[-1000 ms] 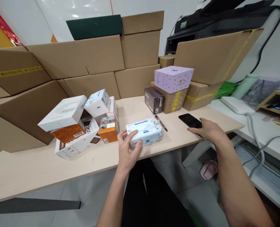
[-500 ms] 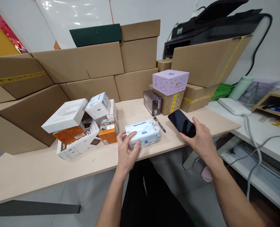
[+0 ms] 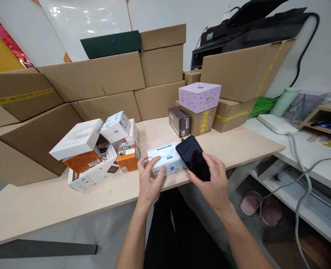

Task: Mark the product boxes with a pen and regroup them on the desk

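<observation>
A light blue and white tissue pack (image 3: 165,160) lies near the front edge of the wooden table (image 3: 103,200). My left hand (image 3: 150,175) grips its left end, with the thumb and a finger on top. My right hand (image 3: 212,181) holds a black smartphone (image 3: 193,157) by its lower end, dark screen facing up. The phone's far end covers the right end of the tissue pack; whether they touch I cannot tell. Behind the phone, the pen is almost wholly hidden.
Left of the pack are an orange box (image 3: 127,157), a small tissue box (image 3: 115,126) and a stacked white box (image 3: 78,138). At the back right, a dark box (image 3: 179,121) stands beside a lilac box (image 3: 200,98). Cardboard boxes (image 3: 109,106) wall the back.
My right hand has brought the phone leftward, from beside the tissue pack to over its right end, covering the pen. My left hand stays on the pack.
</observation>
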The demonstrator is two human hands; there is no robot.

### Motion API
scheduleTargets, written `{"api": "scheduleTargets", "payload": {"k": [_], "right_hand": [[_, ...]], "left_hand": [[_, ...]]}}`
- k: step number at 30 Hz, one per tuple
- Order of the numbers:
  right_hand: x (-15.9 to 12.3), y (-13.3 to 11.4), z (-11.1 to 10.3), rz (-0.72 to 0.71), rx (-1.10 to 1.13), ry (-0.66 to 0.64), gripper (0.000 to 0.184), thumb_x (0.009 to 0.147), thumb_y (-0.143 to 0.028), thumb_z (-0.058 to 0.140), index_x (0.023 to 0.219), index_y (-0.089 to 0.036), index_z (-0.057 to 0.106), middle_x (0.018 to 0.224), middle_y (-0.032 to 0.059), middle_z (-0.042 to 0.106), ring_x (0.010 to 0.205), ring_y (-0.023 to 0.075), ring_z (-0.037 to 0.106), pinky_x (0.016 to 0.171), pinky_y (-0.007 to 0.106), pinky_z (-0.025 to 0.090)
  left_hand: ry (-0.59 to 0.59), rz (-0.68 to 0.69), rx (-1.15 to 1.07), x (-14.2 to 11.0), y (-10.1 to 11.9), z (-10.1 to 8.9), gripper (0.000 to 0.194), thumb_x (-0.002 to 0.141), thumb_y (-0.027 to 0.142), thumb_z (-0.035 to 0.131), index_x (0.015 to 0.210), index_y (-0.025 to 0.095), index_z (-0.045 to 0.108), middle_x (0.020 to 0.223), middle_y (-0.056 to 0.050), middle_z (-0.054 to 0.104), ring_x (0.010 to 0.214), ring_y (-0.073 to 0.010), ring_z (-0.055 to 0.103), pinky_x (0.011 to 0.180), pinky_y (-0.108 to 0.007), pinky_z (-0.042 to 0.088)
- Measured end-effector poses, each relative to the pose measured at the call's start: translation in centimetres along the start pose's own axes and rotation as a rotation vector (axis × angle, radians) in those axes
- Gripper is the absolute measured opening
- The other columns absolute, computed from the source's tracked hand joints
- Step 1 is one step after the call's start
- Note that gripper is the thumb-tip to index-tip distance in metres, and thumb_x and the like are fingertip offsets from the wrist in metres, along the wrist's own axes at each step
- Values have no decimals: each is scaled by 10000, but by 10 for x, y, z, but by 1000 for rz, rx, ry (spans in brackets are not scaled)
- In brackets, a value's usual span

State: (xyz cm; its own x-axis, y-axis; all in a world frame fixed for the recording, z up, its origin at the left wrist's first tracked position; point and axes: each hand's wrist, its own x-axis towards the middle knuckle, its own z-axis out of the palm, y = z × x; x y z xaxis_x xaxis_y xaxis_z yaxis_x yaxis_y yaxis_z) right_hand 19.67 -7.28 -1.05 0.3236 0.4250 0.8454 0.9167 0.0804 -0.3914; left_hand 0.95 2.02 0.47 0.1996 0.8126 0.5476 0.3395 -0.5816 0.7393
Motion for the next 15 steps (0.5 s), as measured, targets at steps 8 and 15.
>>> {"api": "scheduleTargets", "payload": {"k": [8,15], "right_hand": [[-4,-3,11,-66,6,10,508,834,-266,719,1324,-289,585,1237,132,560,1133,297,596,954,489,556],[-3,-5,10,-82,15,10,373,831,-260,725,1201,-280,676,1233,129,561,1148,299,591,955,490,557]], "left_hand": [[2,3,-21,0,-1,1,291,870,306,656,1158,277,685,1272,-86,411,1308,-240,440,1086,-401,440],[1,-16,-24,-1,-1,1,293,857,291,665,1149,282,691,1286,-82,402,1297,-233,444,1085,-397,436]]}}
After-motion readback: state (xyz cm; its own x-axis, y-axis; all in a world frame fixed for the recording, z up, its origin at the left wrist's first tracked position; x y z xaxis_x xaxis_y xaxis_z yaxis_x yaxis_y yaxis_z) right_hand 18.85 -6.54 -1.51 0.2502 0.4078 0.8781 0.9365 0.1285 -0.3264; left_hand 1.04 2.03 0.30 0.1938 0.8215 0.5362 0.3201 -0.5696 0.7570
